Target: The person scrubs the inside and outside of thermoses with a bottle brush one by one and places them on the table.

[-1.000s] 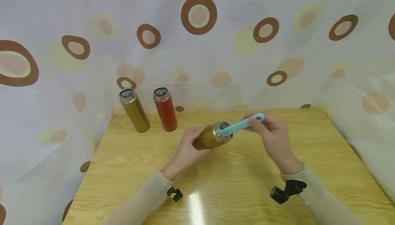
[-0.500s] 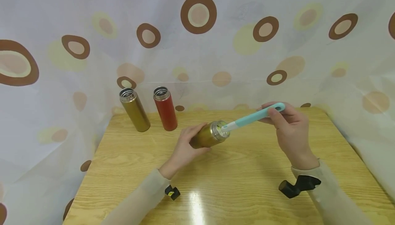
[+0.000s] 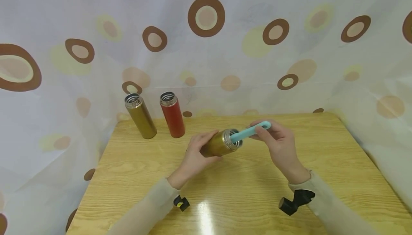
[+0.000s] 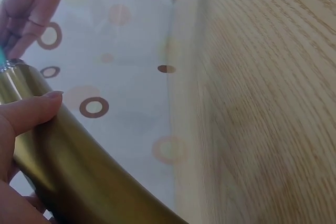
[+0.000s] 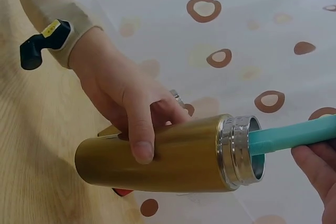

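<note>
A left hand [image 3: 196,154] grips a gold flask [image 3: 220,144] held on its side above the wooden tabletop [image 3: 244,192], while the right hand [image 3: 278,143] pinches a teal brush [image 3: 249,132] pushed into its steel mouth. Two open flasks, gold [image 3: 140,116] and red [image 3: 172,114], stand behind.
</note>
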Demonstrator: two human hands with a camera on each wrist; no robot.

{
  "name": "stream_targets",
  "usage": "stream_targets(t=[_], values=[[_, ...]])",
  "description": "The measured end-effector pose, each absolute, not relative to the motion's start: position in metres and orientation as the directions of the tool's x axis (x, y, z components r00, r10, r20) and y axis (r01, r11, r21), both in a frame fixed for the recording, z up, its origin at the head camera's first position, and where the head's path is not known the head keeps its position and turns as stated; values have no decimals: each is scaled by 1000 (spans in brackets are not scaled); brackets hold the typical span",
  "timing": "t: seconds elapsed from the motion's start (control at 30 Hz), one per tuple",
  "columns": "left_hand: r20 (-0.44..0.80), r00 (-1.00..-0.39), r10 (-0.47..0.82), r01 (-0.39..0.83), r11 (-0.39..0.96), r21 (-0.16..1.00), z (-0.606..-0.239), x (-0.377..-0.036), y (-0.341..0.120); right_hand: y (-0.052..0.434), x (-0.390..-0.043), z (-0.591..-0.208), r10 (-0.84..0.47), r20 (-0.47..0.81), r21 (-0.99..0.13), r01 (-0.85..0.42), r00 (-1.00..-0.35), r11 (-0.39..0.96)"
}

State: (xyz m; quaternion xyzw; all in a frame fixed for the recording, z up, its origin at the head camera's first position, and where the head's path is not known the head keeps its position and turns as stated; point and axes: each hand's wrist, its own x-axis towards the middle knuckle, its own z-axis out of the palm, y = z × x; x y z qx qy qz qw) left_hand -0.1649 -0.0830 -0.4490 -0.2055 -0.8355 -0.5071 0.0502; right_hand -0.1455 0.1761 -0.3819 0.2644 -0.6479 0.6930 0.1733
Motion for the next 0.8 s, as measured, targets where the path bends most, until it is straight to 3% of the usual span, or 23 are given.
stream_targets(t=[0.23,0.6,0.8], values=[[265,-921,286,362,377,852,-450,-166,-86,183,-145,-375,-80,588,-808,-579,-805,-112],[265,-928,263,352,375,858,-453,-168,-93,199,-148,-356,4,651,-702,-604,-759,-377],[262,-930,260,350,399,847,-451,-170,-92,196,-149,-358,10,626,-725,-586,-780,-361]])
